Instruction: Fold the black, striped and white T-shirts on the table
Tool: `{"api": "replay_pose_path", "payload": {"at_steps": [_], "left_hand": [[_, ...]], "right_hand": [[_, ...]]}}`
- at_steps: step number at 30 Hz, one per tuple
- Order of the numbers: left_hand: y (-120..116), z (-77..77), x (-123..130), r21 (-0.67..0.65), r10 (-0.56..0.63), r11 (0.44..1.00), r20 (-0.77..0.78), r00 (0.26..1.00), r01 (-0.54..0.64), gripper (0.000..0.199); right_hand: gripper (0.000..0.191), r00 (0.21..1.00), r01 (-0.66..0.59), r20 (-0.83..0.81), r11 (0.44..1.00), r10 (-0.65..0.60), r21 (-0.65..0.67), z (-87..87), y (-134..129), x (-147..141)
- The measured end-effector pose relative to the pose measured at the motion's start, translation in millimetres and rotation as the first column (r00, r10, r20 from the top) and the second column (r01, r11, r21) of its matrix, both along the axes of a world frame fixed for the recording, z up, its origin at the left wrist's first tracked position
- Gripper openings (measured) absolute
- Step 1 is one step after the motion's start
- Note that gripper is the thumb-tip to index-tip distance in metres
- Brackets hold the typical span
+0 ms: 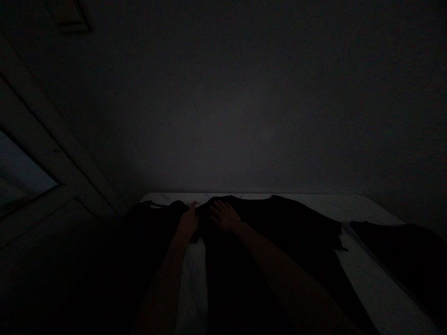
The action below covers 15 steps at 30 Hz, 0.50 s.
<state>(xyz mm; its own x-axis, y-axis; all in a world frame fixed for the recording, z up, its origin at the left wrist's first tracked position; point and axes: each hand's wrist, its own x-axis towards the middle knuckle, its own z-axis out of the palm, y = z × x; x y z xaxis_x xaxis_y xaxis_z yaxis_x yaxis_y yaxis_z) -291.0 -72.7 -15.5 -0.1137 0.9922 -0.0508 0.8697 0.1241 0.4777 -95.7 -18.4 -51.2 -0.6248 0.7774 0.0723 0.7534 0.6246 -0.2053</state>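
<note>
The room is very dim. A black T-shirt (275,228) lies spread on a pale marble-patterned table (370,274), its collar toward the far edge. My right hand (222,217) rests flat on this shirt, near the collar, with nothing gripped. Just left of it, my left hand (187,222) lies on the right edge of a second dark garment (153,232), fingers pointing away from me. Nothing shows held in it, though the dark hides detail. A third dark garment (391,253) lies at the right end of the table.
A strip of bare table shows between the two nearer garments, under my arms. A plain grey wall (244,116) rises behind the table. To the left stands a pale door or window frame (45,158) with a dim glass pane.
</note>
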Motion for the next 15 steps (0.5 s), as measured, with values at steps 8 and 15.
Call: {"api": "replay_pose_path", "payload": {"at_steps": [8, 15], "left_hand": [[-20.6, 38.4, 31.0, 0.127, -0.021, 0.991, -0.238, 0.971, 0.053, 0.045], [-153.5, 1.9, 67.9, 0.112, -0.415, 0.883, -0.266, 0.87, 0.455, 0.041]], "right_hand": [[0.081, 0.999, 0.004, 0.049, 0.997, 0.0, -0.081, 1.6, 0.6, -2.3], [0.077, 0.998, 0.041, 0.055, 0.996, -0.037, -0.085, 14.4, -5.6, -5.8]]}}
